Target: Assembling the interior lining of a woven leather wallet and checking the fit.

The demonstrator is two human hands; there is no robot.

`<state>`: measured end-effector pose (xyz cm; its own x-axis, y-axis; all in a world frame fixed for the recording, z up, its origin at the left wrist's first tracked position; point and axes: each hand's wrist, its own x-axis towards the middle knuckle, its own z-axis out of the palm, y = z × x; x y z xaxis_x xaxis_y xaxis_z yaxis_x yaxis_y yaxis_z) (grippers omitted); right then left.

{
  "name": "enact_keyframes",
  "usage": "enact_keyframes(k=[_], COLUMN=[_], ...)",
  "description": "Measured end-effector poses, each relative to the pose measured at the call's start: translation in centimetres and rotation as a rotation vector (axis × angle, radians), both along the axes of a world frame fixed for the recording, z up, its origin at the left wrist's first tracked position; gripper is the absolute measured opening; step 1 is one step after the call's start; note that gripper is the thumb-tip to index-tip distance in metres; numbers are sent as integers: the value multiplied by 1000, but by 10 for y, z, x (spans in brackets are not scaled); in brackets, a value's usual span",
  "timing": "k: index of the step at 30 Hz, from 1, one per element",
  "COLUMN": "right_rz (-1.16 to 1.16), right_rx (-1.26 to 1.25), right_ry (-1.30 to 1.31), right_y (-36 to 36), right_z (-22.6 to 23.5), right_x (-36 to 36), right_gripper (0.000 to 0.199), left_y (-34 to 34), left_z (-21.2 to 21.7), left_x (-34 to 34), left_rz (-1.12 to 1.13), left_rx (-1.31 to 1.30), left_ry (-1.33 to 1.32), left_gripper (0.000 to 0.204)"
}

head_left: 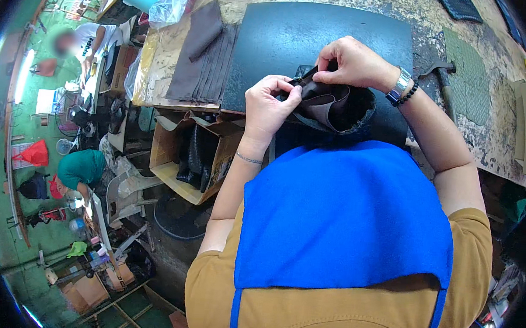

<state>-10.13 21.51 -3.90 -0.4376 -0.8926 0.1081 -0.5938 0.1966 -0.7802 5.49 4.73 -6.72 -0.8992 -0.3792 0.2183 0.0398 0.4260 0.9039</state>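
A black bag-like piece with a dark brown lining (326,110) stands with its mouth up at the front edge of the table, close to my blue apron. My left hand (268,106) pinches the left end of its rim between thumb and fingers. On the far side of the rim, my right hand (358,66) grips the edge with thumb and forefinger. The rim is drawn taut between both hands, and the lining folds loosely inside. Its lower part is hidden by the apron and my left hand.
Under the work lies a black board (321,31). Left of it is a stack of dark brown sheets (202,68); right, a hammer (445,68) and a green mat (469,75). Below the table's left stands an open cardboard box (163,172) holding black textured pieces. Two people work at far left.
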Motion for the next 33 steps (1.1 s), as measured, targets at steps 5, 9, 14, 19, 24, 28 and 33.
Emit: enact_keyframes(k=[5,9,14,19,24,28,33], right_rz=[13,6,5,2,-1,-13,-80], right_rx=[16,38,6,1,19,29,-123], right_ry=[45,56,93,125,120,127,39], right_y=[0,-2,-3,-3,-3,-2,-3], right_z=[3,1,5,2,6,2,7], right_x=[2,2,5,2,4,6,10], right_gripper=[20,20,19,19,22,20,18], left_y=[3,1,1,3,4,4,6], left_z=[4,2,-1,1,2,1,7], left_x=[0,0,-2,-3,-2,-1,0], left_rz=[11,16,24,23,22,27,7], left_rx=[63,26,12,-1,-12,-32,-119], left_ry=[-52,-75,-65,-61,-30,-42,-13], left_gripper=[12,14,14,14,15,14,11])
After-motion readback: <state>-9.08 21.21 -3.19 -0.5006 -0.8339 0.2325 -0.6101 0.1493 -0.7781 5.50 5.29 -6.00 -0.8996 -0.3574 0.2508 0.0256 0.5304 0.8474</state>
